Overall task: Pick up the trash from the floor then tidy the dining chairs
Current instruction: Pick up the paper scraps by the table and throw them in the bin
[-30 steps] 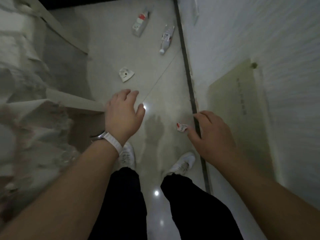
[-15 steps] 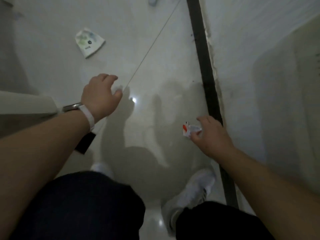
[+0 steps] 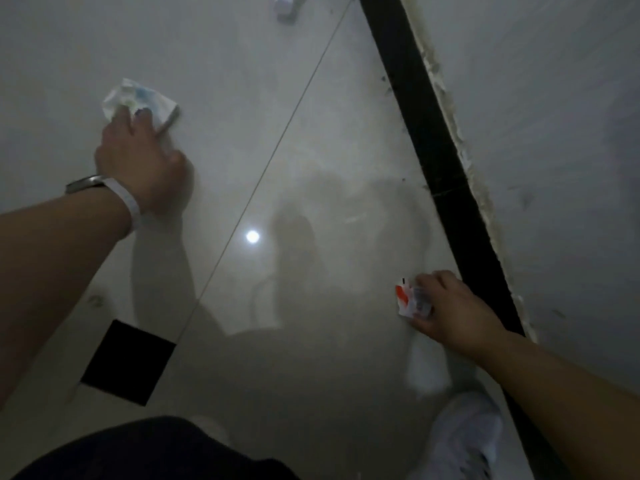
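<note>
A crumpled white wrapper with pale blue print lies on the glossy tiled floor at upper left. My left hand, with a white-strapped watch on the wrist, reaches down onto it and its fingertips touch the wrapper's near edge. My right hand hangs low at the right and pinches a small crumpled red-and-white wrapper between thumb and fingers. The white cap end of a bottle shows at the top edge.
A black skirting strip runs diagonally along the foot of the white wall on the right. A black square floor inset sits at lower left. My dark trouser leg and white shoe fill the bottom.
I have bent lower and the floor has come closer. My left hand has gone forward and down from mid-air onto the white wrapper. The right hand keeps hold of its red-and-white wrapper.
</note>
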Action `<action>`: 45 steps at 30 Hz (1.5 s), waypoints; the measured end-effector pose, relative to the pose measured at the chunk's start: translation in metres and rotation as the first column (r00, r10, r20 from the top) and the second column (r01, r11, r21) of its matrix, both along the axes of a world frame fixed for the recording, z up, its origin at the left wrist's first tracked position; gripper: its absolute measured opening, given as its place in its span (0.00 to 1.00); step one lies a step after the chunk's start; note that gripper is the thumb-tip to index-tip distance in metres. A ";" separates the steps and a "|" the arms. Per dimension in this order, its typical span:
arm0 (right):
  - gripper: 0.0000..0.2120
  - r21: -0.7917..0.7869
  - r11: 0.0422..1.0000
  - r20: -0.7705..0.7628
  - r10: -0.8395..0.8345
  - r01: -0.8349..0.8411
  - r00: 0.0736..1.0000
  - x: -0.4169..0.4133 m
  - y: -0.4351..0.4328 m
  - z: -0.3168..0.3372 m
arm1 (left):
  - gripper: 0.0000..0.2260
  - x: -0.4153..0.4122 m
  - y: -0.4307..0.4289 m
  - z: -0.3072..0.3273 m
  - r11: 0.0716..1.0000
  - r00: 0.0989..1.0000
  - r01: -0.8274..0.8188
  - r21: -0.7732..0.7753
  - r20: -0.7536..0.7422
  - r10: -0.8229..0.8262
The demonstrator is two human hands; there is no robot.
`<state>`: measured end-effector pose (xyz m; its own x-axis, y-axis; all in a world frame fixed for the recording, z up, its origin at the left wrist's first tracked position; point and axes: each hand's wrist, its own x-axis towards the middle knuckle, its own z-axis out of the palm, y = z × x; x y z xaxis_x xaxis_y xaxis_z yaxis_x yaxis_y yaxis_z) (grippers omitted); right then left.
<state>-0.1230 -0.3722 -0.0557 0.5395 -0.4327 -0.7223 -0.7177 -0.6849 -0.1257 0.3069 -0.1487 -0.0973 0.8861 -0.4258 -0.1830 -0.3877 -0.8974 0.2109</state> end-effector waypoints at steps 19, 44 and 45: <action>0.13 0.007 0.998 0.131 -0.062 0.062 0.989 0.062 0.023 -0.009 | 0.32 -0.010 0.012 -0.006 0.994 0.996 0.082 -0.070 0.030 -0.080; 0.06 0.232 0.965 0.592 -0.238 0.121 0.769 0.220 0.028 0.150 | 0.03 -0.073 -0.016 0.149 0.792 0.856 -0.423 -0.440 -0.481 0.190; 0.05 0.276 0.950 0.605 -0.289 0.145 0.742 0.212 0.034 0.168 | 0.03 -0.084 -0.016 0.164 0.778 0.831 -0.455 -0.434 -0.520 0.197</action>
